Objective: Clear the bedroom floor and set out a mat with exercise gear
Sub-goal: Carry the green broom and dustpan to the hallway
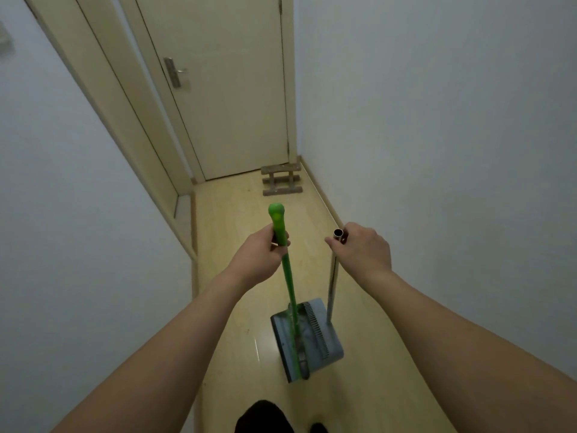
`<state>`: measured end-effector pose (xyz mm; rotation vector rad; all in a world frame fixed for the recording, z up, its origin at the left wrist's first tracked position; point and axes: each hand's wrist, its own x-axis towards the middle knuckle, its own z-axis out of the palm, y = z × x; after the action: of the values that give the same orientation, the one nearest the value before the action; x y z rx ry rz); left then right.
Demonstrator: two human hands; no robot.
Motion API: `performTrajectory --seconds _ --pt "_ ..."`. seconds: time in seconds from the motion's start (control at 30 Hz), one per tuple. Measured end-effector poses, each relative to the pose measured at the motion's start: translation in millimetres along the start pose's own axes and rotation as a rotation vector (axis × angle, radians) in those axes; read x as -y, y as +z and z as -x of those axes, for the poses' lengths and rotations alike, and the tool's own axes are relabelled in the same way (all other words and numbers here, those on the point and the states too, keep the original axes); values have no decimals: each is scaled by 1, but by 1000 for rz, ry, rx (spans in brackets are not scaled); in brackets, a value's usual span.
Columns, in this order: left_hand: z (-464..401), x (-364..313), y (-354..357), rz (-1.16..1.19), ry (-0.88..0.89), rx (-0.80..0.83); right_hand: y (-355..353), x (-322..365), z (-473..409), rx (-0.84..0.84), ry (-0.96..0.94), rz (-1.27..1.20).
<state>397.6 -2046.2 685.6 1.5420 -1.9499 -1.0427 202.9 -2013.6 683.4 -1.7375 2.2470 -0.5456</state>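
My left hand grips the upper end of a green broom handle, just below its rounded green tip. The broom's head sits inside a grey dustpan on the wooden floor. My right hand holds the top of the dustpan's upright metal handle, whose open tube end shows beside my fingers. Both arms reach forward over the floor of a narrow hallway.
A shut cream door with a metal lever closes the hallway's far end. A small wooden stool stands at its foot on the right. White walls run close on both sides, and a second door frame is on the left.
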Motion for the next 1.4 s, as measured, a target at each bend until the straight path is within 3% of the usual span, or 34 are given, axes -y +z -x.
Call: performTrajectory --seconds 0.3,0.63,1.4 --pt "-230 55 -64 23 23 36 55 58 -229 -27 53 51" --pt "-457 59 -149 -26 73 87 66 117 -438 -80 175 42" --pt "-950 89 -164 -179 -39 266 156 101 -909 28 321 -65"
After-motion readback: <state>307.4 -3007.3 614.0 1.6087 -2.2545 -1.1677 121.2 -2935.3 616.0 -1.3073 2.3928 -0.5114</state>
